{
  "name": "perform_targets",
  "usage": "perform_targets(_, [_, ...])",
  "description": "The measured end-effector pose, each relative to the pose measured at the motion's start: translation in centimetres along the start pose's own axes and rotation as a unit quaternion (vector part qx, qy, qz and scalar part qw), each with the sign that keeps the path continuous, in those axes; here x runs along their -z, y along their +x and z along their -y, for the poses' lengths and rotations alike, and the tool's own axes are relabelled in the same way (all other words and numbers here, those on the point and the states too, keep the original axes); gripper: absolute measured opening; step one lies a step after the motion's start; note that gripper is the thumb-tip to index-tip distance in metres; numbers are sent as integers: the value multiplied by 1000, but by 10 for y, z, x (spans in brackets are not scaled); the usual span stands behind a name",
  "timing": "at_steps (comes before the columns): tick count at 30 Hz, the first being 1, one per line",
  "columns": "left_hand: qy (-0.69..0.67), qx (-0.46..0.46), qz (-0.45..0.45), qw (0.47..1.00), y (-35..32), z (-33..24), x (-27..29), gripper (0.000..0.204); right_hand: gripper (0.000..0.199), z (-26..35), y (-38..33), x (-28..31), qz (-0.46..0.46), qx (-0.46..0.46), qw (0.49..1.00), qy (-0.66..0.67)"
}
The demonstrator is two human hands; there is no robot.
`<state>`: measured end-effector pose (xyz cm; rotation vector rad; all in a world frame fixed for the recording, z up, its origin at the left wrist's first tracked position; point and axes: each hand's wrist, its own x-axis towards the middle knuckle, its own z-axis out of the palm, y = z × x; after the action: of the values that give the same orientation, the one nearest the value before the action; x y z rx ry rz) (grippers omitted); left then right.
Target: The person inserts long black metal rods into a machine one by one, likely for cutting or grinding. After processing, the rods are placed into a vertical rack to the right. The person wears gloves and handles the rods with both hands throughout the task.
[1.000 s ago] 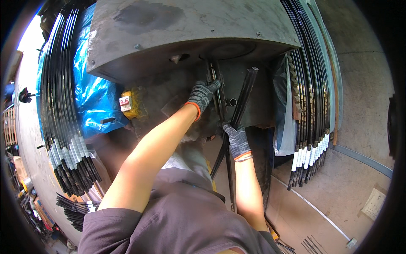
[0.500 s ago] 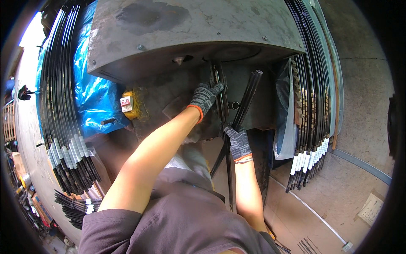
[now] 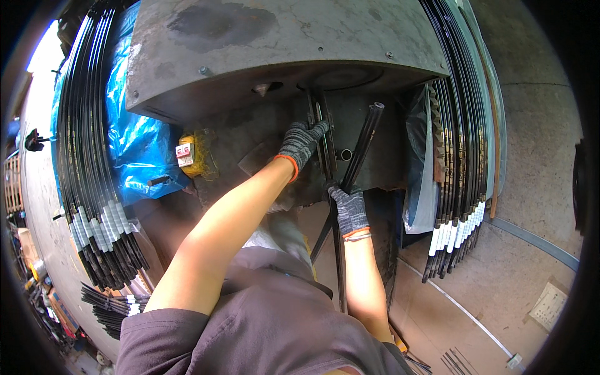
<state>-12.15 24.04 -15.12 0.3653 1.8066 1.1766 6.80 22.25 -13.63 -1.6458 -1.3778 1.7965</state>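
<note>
My left hand (image 3: 302, 147), in a grey knit glove with an orange cuff, is closed at the narrow metal guide (image 3: 322, 134) below the grey machine housing. Its fingertips press on the guide's upper part; what they pinch is hidden. My right hand (image 3: 350, 209), gloved alike, is closed around a long black rod (image 3: 341, 269) running from the guide down toward my body. Its thumb and forefinger meet close to the guide's lower end. Dark tubes (image 3: 364, 147) slant up and away just above this hand. A short metal pipe end (image 3: 344, 155) shows between guide and tubes.
The metal housing (image 3: 294, 37) overhangs the work, with a pointed metal tip (image 3: 263, 90) under it. Bundled black rods with white bands stand left (image 3: 87, 156) and right (image 3: 459, 156). A switch on a yellow block (image 3: 185, 154) sits beside blue plastic sheeting (image 3: 139, 147).
My right hand has shifted slightly left at the rod. The left hand stays at the guide, and the whole view has moved a little.
</note>
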Motion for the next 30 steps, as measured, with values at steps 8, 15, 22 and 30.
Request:
perform_targets(8, [-2, 45, 49, 998, 0, -6, 3, 42, 8, 4, -2, -5, -18, 2, 1000, 15])
perform_targets(15, [-27, 33, 41, 998, 4, 4, 0, 42, 14, 6, -3, -7, -20, 2, 1000, -9])
perform_targets(22, [38, 26, 19, 999, 1, -4, -3, 45, 29, 6, -2, -6, -43, -2, 998, -54])
perform_targets(30, [-18, -33, -31, 999, 5, 12, 2, 57, 21, 5, -21, -9, -23, 72, 997, -25])
